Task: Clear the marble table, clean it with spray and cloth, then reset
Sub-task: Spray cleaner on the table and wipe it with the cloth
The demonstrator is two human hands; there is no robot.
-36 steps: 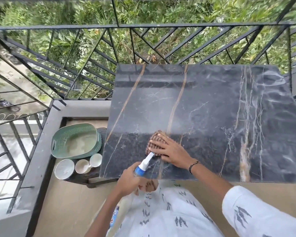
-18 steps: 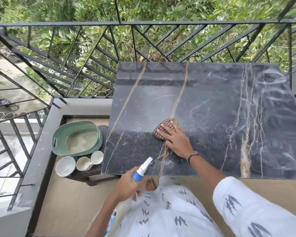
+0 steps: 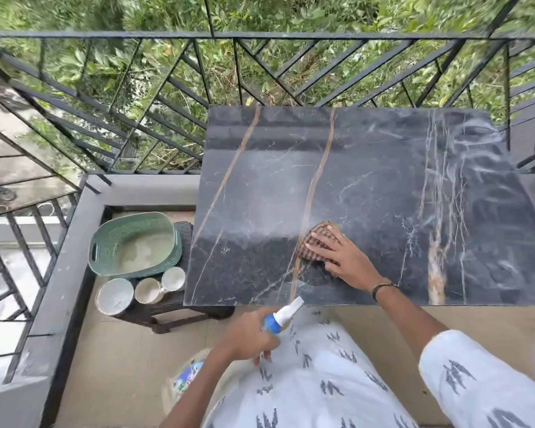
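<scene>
Your right hand (image 3: pixel 345 261) presses the cloth (image 3: pixel 317 242) flat-fingered near the bench (image 3: pixel 368 168) front edge to wipe; your left hand (image 3: pixel 247 339) grips the spray bottle (image 3: pixel 283 315), ready.

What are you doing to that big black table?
A person is cleaning the marble table. The right hand presses a checked cloth flat on the stone. The left hand holds a spray bottle just off the near edge, its nozzle aimed at the table. A green basket and three cups sit on a low stool beside the table.
</scene>
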